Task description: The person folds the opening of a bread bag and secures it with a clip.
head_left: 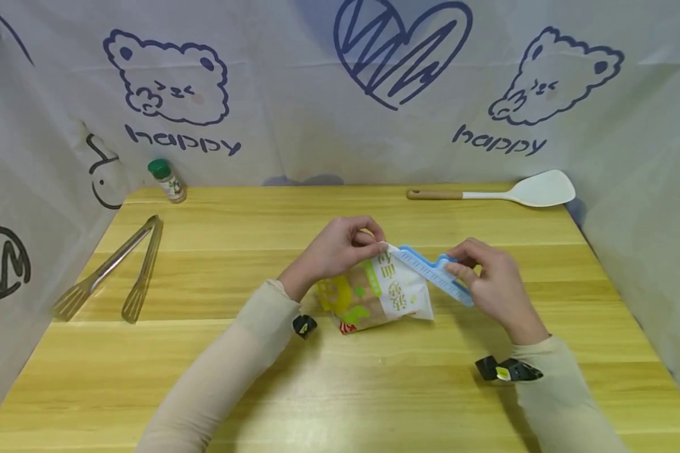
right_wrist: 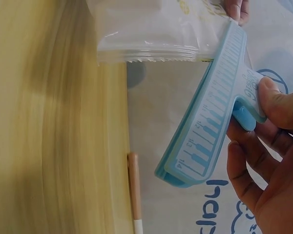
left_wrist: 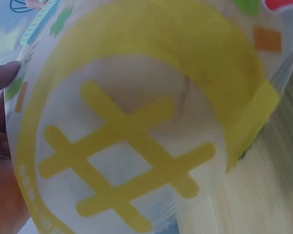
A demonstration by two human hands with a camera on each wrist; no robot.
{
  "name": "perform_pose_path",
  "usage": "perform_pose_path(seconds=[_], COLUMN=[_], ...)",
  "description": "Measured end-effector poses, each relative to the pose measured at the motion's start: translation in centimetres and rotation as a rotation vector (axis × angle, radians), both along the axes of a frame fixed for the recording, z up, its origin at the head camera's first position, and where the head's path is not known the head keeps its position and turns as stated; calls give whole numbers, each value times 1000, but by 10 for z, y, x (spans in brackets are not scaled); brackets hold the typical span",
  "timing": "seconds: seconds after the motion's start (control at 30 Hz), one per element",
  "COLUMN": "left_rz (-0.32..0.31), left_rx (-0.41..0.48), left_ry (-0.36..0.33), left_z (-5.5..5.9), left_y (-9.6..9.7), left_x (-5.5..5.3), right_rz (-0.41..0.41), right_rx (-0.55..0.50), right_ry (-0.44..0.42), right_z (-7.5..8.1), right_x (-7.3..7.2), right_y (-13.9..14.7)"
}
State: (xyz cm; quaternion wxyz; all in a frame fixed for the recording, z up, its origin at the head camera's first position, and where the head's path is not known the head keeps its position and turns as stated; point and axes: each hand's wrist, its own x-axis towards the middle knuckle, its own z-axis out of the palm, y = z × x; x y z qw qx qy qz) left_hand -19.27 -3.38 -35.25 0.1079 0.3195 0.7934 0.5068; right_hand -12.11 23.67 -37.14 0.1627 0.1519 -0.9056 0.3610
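Note:
A printed plastic food bag point(head_left: 393, 283), white with yellow and green patterns, is held up over the middle of the table. My left hand point(head_left: 348, 246) pinches its upper edge between thumb and fingers. My right hand point(head_left: 490, 283) grips the handle of a light blue bag clip point(head_left: 435, 275) with ruler-like markings. The clip's far end overlaps the bag's top corner, close to my left fingertips, while its near end sticks out past the bag. In the right wrist view, the clip point(right_wrist: 207, 117) slants across the corner of the bag's crimped edge point(right_wrist: 151, 53). The bag's yellow print point(left_wrist: 132, 151) fills the left wrist view.
Metal tongs point(head_left: 141, 270) lie spread at the left of the table. A green-capped seasoning jar point(head_left: 168, 181) stands at the back left. Along the back right edge lies a white spatula point(head_left: 538, 189) with a wooden handle. A printed cloth point(head_left: 294, 113) hangs behind the table.

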Motion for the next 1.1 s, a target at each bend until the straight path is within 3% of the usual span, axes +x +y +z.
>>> perform_pose_path(seconds=[0.1, 0.53, 0.7, 0.93, 1.1], left_rz=[4, -17, 7, 54, 32], left_rx=[28, 2, -28, -20, -9], left_ry=[-22, 63, 96, 68, 48], left_z=[1, 1, 0, -1, 0], left_y=[1, -2, -2, -1, -4], left_x=[-1, -3, -1, 0, -2], right_rz=[-7, -8, -3, -3, -6], right_rx=[2, -11, -23, -25, -23], right_ry=[-11, -16, -13, -27, -17], right_z=[1, -1, -4, -4, -3], right_x=[-1, -4, -5, -5, -5], right_y=[0, -6, -7, -8, -8])
